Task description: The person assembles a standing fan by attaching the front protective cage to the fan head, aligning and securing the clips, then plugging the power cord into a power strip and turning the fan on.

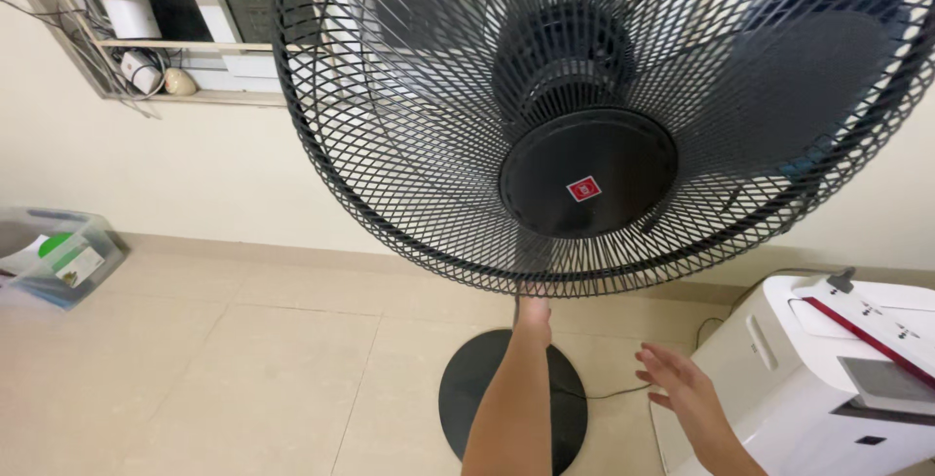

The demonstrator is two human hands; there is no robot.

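Left hand [533, 308] reaches up behind the lower rim of the black fan guard [409, 174]; its fingers are hidden, so the grip cannot be told. Right hand [679, 385], fingers spread, holds nothing, below the guard beside the white appliance [779, 379]. The round base [467, 388] rests on the floor directly below the guard; the fan stands upright and assembled.

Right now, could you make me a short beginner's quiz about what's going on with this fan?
1. True or false: the left hand reaches up to the lower rim of the black fan guard.
2. What does the right hand hold? A) a cord B) nothing, fingers spread C) a cloth
3. Fill in: the round black base stands on the tiled ____.

Key: 1 true. 2 B; it hovers open beside the white appliance. 3 floor.
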